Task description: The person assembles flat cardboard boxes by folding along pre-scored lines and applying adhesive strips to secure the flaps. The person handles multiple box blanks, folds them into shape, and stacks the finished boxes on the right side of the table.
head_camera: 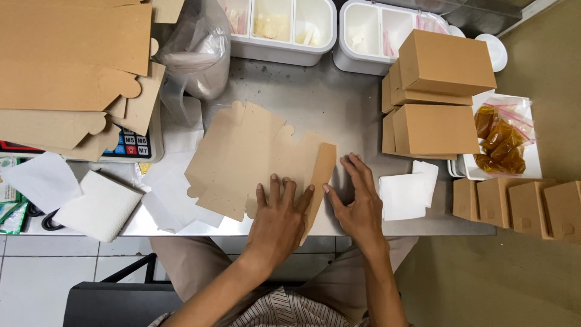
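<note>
Brown cardboard, a flat die-cut box blank (254,160), lies on the steel table (339,103) directly before the person, its right side panel creased upward. The left hand (278,218) presses flat, fingers spread, on the blank's near edge, while the right hand (360,203), open, thumb at the raised flap, pinches nothing. This looks like the first fold; next the flap needs creasing fully over.

matt brown cardboard blank (254,160), brushed steel table (330,103)
</note>
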